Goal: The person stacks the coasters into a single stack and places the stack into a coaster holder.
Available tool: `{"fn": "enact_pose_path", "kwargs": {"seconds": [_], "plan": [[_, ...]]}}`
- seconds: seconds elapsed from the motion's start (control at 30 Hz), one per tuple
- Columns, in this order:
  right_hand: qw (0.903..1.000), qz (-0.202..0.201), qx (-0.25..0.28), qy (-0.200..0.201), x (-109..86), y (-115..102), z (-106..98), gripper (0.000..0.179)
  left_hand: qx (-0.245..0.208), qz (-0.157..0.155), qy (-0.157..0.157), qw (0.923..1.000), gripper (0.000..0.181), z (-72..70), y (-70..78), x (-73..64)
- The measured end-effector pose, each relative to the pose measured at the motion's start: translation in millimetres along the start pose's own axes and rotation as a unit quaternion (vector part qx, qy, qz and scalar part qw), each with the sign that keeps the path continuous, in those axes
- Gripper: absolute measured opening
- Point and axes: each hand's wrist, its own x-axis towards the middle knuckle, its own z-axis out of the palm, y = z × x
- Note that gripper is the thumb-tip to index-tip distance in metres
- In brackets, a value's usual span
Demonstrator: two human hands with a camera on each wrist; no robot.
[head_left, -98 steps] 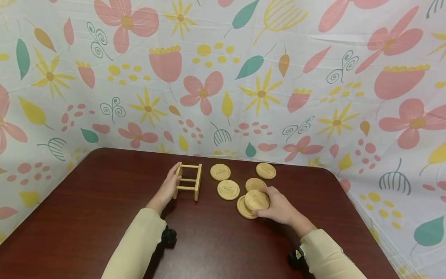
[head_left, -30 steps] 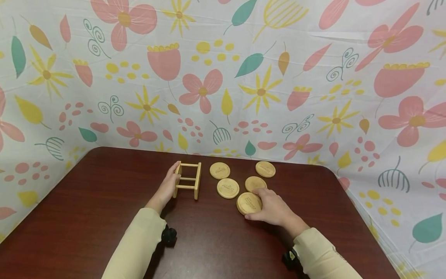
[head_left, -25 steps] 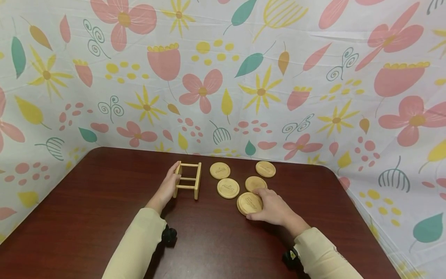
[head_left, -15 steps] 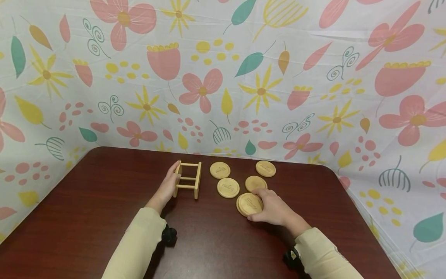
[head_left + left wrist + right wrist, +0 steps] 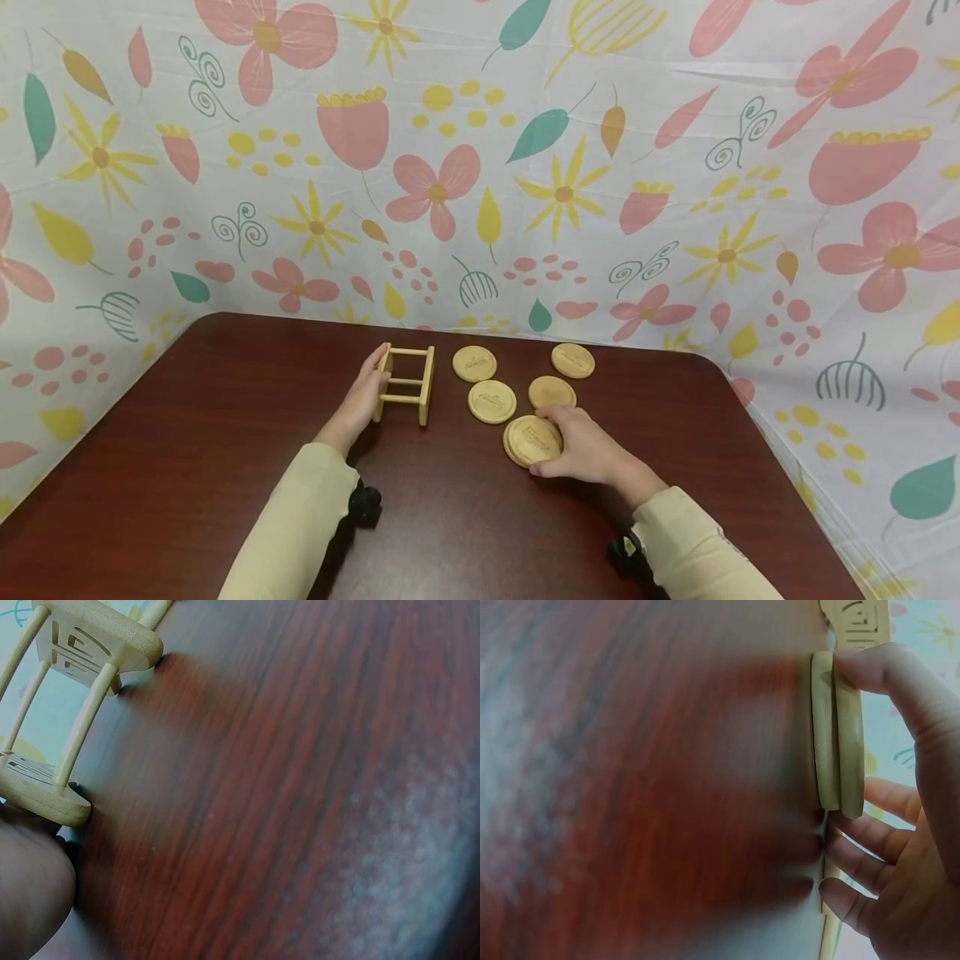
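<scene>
My left hand (image 5: 362,398) grips the left side panel of a small wooden coaster holder (image 5: 425,387) standing on the table. In the left wrist view the holder (image 5: 45,795) shows cut-out panels joined by round rods, with part of my left hand (image 5: 34,892) beside it. Right of centre, my right hand (image 5: 588,450) pinches a round wooden coaster (image 5: 534,437) by its rim, thumb and fingers on opposite edges. That coaster (image 5: 849,746) lies against a lower coaster (image 5: 824,735), slightly offset, in the right wrist view. The lower one peeks out at its left in the head view.
Several more round coasters lie flat: a back-left one (image 5: 475,364), a front-left one (image 5: 492,402), a back-right one (image 5: 573,361), and one just behind my right hand (image 5: 552,392). A patterned cloth (image 5: 450,275) hangs behind the dark red-brown table (image 5: 450,517).
The right hand has brought its coaster left over the lower coaster, which it only partly overlapped at first. Lately both coasters have slid slightly left. The left hand stays on the holder.
</scene>
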Motion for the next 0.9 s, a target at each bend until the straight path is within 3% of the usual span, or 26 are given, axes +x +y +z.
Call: {"fn": "enact_pose_path", "kwargs": {"seconds": [0.23,0.53,0.9], "plan": [[0.9998,-0.012,0.012,-0.004,1.9,-3,0,0.084,0.007,0.001,-0.008,0.9999,0.059,1.5,11.0,-7.8],[0.9997,-0.02,0.014,-0.003,3.1,-5,2,0.086,0.017,0.021,0.01,0.9996,0.059,-1.5,-15.4,13.1],[0.9988,-0.009,0.048,0.002,3.3,-7,-2,0.082,0.014,0.015,0.013,0.9997,0.058,-1.9,-18.4,15.0]]}}
